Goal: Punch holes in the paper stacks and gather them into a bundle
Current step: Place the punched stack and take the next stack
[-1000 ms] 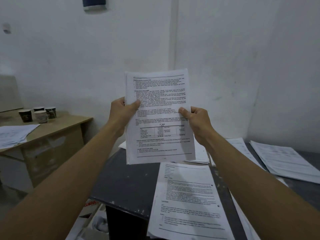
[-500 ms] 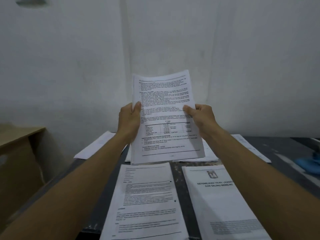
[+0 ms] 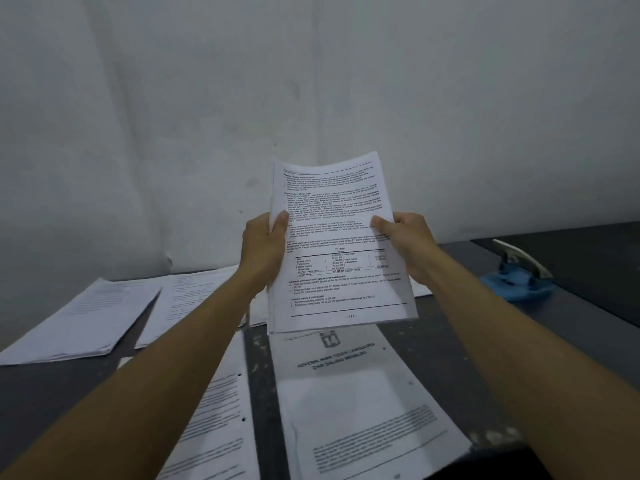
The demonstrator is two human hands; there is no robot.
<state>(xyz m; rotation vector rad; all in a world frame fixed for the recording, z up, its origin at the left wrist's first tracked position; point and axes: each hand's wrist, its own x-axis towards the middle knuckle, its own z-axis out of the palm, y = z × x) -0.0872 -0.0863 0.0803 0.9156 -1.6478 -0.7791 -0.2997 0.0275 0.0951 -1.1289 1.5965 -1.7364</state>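
White paper stack (image 3: 341,244) held upright above the dark table (image 3: 588,271); left hand (image 3: 265,247) and right hand (image 3: 407,242) grip its 2 side edges.

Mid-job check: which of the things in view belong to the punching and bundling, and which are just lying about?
Part of the job:
- held paper stack, gripped by left hand and right hand
- blue hole punch
- punched stack
- title-page stack
- far-left stacks

Lying about:
- nothing else on the dark table
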